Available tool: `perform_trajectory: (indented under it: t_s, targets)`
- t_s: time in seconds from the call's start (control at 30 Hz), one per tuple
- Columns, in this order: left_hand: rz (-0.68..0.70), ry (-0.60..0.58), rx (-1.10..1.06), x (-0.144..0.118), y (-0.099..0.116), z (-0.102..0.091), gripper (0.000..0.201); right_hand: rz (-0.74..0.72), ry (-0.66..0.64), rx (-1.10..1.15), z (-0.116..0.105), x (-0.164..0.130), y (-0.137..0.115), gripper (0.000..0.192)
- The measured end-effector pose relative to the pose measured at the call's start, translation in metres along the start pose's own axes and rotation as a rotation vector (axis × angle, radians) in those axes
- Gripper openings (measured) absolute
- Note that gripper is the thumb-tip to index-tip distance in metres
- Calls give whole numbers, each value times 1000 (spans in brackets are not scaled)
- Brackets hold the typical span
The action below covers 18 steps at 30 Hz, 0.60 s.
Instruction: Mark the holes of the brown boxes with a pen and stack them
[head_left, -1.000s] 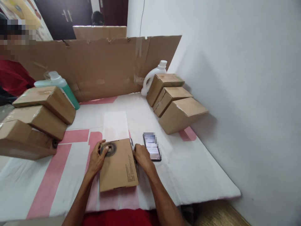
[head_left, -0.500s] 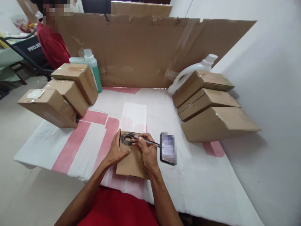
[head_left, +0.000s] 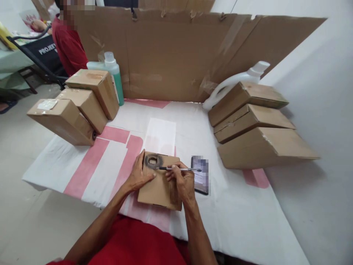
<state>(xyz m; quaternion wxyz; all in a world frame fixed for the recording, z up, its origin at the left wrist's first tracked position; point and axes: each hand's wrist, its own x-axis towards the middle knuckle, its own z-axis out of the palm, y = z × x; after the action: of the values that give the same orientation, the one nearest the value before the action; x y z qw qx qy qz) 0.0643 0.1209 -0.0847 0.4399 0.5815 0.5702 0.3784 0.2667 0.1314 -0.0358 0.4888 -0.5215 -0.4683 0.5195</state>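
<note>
A flat cardboard box (head_left: 158, 187) lies on the white and pink table cover (head_left: 91, 165) in front of me, with a dark scribbled ring near its far left corner. My left hand (head_left: 139, 175) rests flat on the box's left edge and holds it down. A pen (head_left: 179, 169) is gripped in my right hand (head_left: 180, 182), its tip on the box beside the ring. A phone (head_left: 200, 176) lies just right of the box, partly behind my right hand.
Three cardboard boxes (head_left: 82, 106) lean at the left, three more (head_left: 253, 125) at the right. A green bottle (head_left: 114, 71) and a white jug (head_left: 237, 79) stand before a cardboard wall (head_left: 171, 55). A white sheet (head_left: 161, 136) lies mid-table. Another person in red (head_left: 68, 44) sits far left.
My right hand picked up the pen from beside the box and brought its tip to the box top. My left hand stayed on the box. The view shifted left and back.
</note>
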Motion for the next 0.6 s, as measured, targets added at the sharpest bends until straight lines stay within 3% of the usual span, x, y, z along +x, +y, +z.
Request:
perform_trajectory:
  t_s: [0.23, 0.3, 0.43, 0.6]
  targets:
    - [-38, -12, -20, 1, 4, -3, 114, -64, 231, -96, -28, 35, -19, 38]
    - [-53, -11, -25, 2, 6, -5, 114, -23, 249, -370, -36, 50, -29, 38]
    - [-74, -22, -13, 5, 8, -7, 114, 147, 167, -999, -53, 73, -43, 30]
    - [-81, 1, -5, 7, 10, -7, 114, 275, 39, -1164, -47, 86, -37, 17]
